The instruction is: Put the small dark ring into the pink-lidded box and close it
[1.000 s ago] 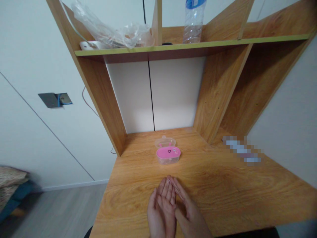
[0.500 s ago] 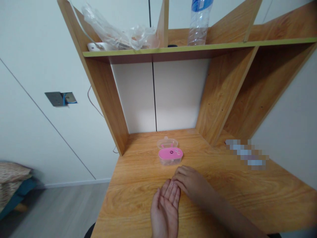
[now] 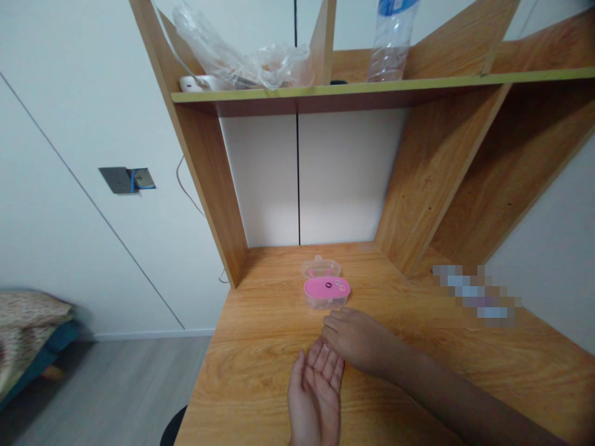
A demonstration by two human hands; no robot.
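The left hand [image 3: 318,393] is held palm up over the surface [image 3: 251,371], its fingers side by side and nearly straight, the thumb standing apart from them. A small pale loop [image 3: 326,347] lies at the left fingertips. The right hand [image 3: 356,337] reaches in from the right, back upward and fingers bent, over those fingertips and right beside the loop; its own tips are hidden, so whether they are together on the loop I cannot tell. Just beyond the hands is the box [image 3: 327,300], clear-sided with a pink top [image 3: 318,288]. A dark ring [image 3: 328,285] lies near the middle of that pink, and pale rings [image 3: 342,287] lie toward its right end. The clear lid [image 3: 320,268] is open, behind the box. Above, the shelf [image 3: 353,90] carries a crumpled clear bag [image 3: 237,62] and a white device [image 3: 189,83] at the left, and an upright bottle [image 3: 390,52] farther right, its top out of view. A socket [image 3: 127,180] with blue wire is on the wall [image 3: 51,204] at left.
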